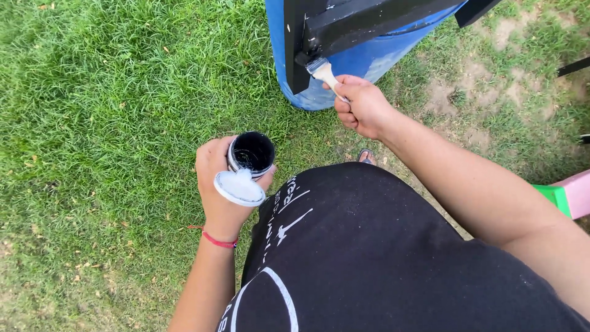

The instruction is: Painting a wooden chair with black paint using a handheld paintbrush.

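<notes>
Paintbrush point(324, 72) sits in my right hand point(362, 107), fist clamped round its pale handle, bristles pressed to the black-painted wooden frame point(344, 27) where a crosspiece meets the upright. That frame leans over a blue plastic barrel point(362, 58) standing on the grass point(104, 110). Left hand point(218, 184) is wrapped round a small paint can point(252, 154), open, black paint inside, held near upright at belly height w/ its round lid point(239, 187) pinched under the can by the same fingers, pale inner face up. So 2 hands well apart, each closed on its own thing.

Handling, as I judge it: brush is light & stiff in the handle, soft at the tip; grip looks best low on the handle near the ferrule for control, which is approx where I have it. Can looks light but sloshy, rim prob slick w/ wet paint, so hold the wall, not the lip, & keep it level. Lid is thin & loose, could slip out.

Red cord bracelet point(215, 238) on left wrist, black printed T-shirt point(369, 258) fills the lower view. Green & pink object point(568, 195) pokes in at right edge; can't tell what it is.
</notes>
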